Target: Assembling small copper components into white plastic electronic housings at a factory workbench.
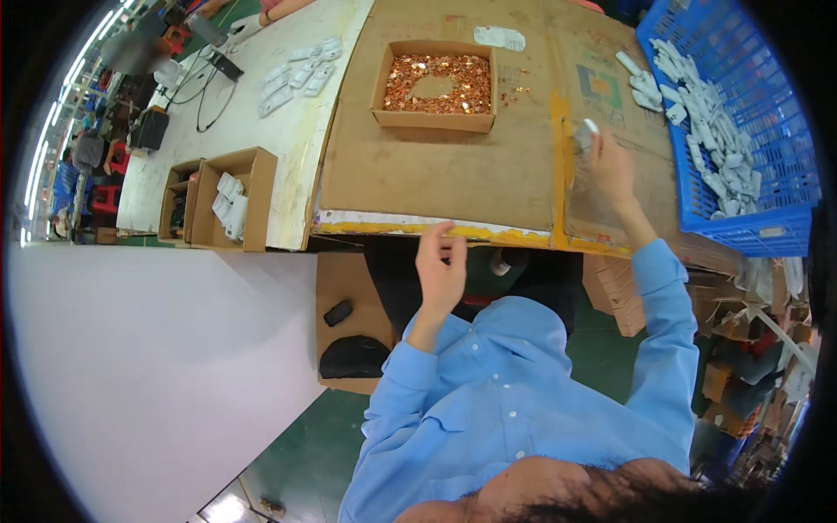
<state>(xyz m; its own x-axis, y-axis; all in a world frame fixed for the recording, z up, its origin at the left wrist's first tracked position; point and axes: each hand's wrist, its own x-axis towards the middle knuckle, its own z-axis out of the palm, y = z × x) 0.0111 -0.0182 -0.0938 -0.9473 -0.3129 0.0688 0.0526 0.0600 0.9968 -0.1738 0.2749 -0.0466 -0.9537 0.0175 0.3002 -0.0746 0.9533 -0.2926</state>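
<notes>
My right hand (pixel 613 170) is closed on a small white plastic casing (pixel 586 132) above the right side of the cardboard-covered table. My fingers hide part of that casing. Just off the table's near edge, my left hand (pixel 441 268) hangs with its fingers loosely bent and apart, and nothing shows in it. Farther back stands a shallow cardboard box (pixel 436 122) with many small copper-coloured metal pieces (pixel 401 91) in it. A single white casing (pixel 500 37) lies behind the box. Several more white casings (pixel 643 90) lie beside the blue crate at right.
The blue plastic crate (pixel 757 234) at right holds many white casings. On the white table (pixel 301 166) to the left are rows of casings (pixel 301 74), a cardboard box (pixel 259 196) of white parts and a cabled device (pixel 228 67). A co-worker's gloved hand (pixel 247 26) shows at far left.
</notes>
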